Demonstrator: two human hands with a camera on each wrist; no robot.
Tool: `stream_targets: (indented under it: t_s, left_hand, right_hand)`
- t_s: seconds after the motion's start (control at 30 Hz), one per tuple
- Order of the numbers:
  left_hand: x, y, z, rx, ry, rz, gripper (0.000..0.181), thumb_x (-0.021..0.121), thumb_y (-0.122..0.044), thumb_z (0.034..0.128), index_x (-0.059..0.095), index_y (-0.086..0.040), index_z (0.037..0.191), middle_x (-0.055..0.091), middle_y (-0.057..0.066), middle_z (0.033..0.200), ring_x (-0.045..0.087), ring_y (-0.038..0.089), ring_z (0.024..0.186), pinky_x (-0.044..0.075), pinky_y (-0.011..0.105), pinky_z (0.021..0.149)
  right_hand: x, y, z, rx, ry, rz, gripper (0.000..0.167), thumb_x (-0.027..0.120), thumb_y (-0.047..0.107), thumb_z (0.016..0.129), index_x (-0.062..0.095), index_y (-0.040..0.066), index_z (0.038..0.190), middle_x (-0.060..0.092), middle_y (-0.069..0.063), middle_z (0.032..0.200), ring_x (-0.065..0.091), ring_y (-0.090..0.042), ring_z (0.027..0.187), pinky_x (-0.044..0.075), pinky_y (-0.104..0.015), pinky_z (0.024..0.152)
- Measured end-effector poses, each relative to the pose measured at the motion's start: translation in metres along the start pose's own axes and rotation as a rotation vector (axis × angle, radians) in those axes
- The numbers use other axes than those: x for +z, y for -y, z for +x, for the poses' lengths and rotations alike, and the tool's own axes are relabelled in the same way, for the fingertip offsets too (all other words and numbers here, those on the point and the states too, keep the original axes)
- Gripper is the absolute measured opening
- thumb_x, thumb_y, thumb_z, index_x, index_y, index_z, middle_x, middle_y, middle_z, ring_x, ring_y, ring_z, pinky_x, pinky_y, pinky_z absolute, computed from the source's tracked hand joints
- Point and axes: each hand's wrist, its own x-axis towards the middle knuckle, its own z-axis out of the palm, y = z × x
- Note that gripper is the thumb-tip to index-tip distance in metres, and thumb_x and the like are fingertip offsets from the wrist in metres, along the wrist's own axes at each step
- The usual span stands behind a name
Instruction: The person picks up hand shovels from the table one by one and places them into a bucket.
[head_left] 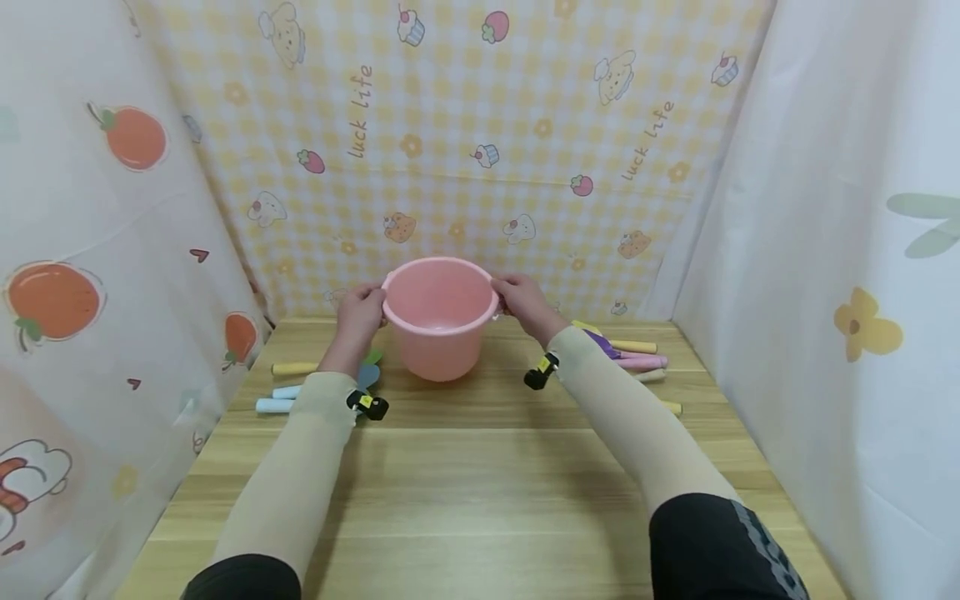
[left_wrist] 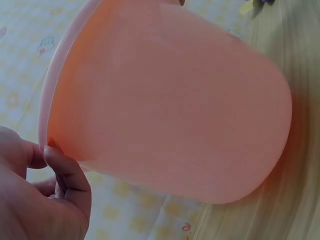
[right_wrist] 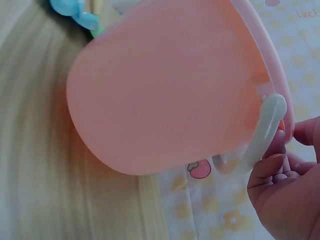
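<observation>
A pink bucket (head_left: 438, 354) is held upright by its rim near the back of the table. My left hand (head_left: 360, 315) pinches the rim at the left, thumb and curled fingers on its edge; the left wrist view shows that hand (left_wrist: 50, 187) beside the bucket's wall (left_wrist: 175, 100). At the opposite side my right hand (head_left: 528, 304) pinches the rim. In the right wrist view the right hand (right_wrist: 290, 185) grips just by a white handle (right_wrist: 265, 132) that hangs along the bucket (right_wrist: 165, 90). Whether the bucket's base touches the table cannot be told.
Several tools with yellow and light-blue handles (head_left: 275, 406) lie on the wooden table (head_left: 465, 500) at the left, partly behind the left arm. More, with pink (head_left: 641, 362) and yellow (head_left: 633, 346) handles, lie at the right. Patterned cloth (head_left: 450, 108) stands behind and on both sides.
</observation>
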Motion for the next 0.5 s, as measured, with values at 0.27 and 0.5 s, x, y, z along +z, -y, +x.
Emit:
stream_targets:
  t_s: [0.27, 0.5]
  left_hand:
    - [0.014, 0.002, -0.008, -0.025, 0.082, -0.041, 0.045, 0.056, -0.018, 0.1097, 0.065, 0.002, 0.15, 0.069, 0.012, 0.112, 0.057, 0.002, 0.068, 0.053, 0.016, 0.066]
    - [0.019, 0.001, -0.017, -0.023, 0.161, 0.016, 0.048, 0.056, -0.024, 0.1109, 0.064, -0.001, 0.152, 0.071, 0.017, 0.123, 0.062, 0.006, 0.074, 0.058, 0.02, 0.074]
  right_hand:
    - [-0.022, -0.007, -0.031, 0.08, 0.021, 0.08, 0.042, 0.061, 0.023, 0.114, 0.067, -0.016, 0.126, 0.065, -0.003, 0.082, 0.058, -0.014, 0.072, 0.052, -0.023, 0.066]
    - [-0.033, -0.011, -0.06, 0.099, 0.056, 0.152, 0.042, 0.059, 0.019, 0.114, 0.064, -0.02, 0.129, 0.067, -0.003, 0.077, 0.06, -0.012, 0.067, 0.053, -0.022, 0.063]
